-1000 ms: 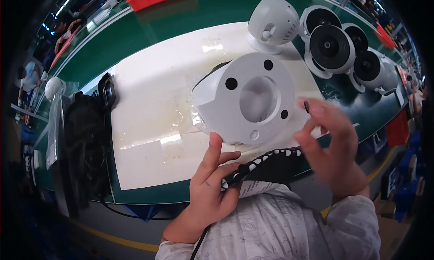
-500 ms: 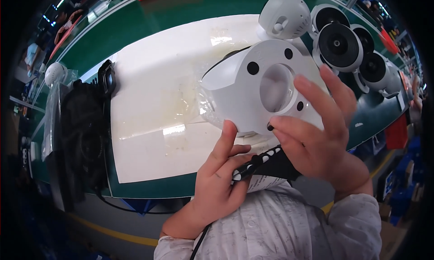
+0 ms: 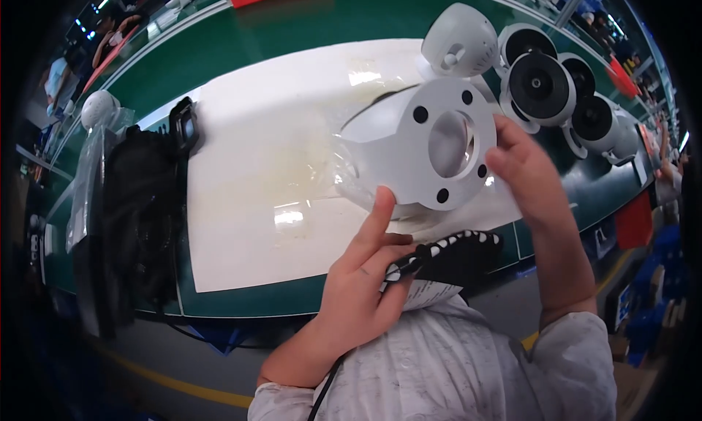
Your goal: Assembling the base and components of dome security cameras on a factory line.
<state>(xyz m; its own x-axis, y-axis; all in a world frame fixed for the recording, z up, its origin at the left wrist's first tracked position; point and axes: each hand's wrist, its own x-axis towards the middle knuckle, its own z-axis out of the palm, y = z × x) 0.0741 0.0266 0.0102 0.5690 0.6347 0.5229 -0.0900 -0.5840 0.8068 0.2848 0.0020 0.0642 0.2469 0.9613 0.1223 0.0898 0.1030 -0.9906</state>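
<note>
- Toward two o'clock from the middle of the view, a white housing (image 3: 391, 139) is lying tipped on a pale board (image 3: 248, 201), its round base (image 3: 420, 161) facing the person.
- Around the base's central opening (image 3: 444, 147), four black dots (image 3: 420, 114) are showing — near ten, one, four and six o'clock.
- At three o'clock on the base, the right hand (image 3: 530, 176) is gripping the rim, its fingers apparently curling behind; whether they are also holding something small cannot be told.
- Toward seven o'clock from the opening, the left hand (image 3: 362, 286) is closing on a black sheet (image 3: 475, 264) with a scalloped, white-spotted edge; one outstretched digit is touching, or nearly touching, the housing's lower edge.
- Past the housing toward one o'clock, another white unit (image 3: 457, 40) is standing; toward two, black-fronted units (image 3: 537, 84) are clustering.
- Judging by dots and sheet, the person is probably sticking dots onto the base — all four places are looking filled.
- Any next move is likely calling for a firm hold on the rim, with the sheet staying clear.
</note>
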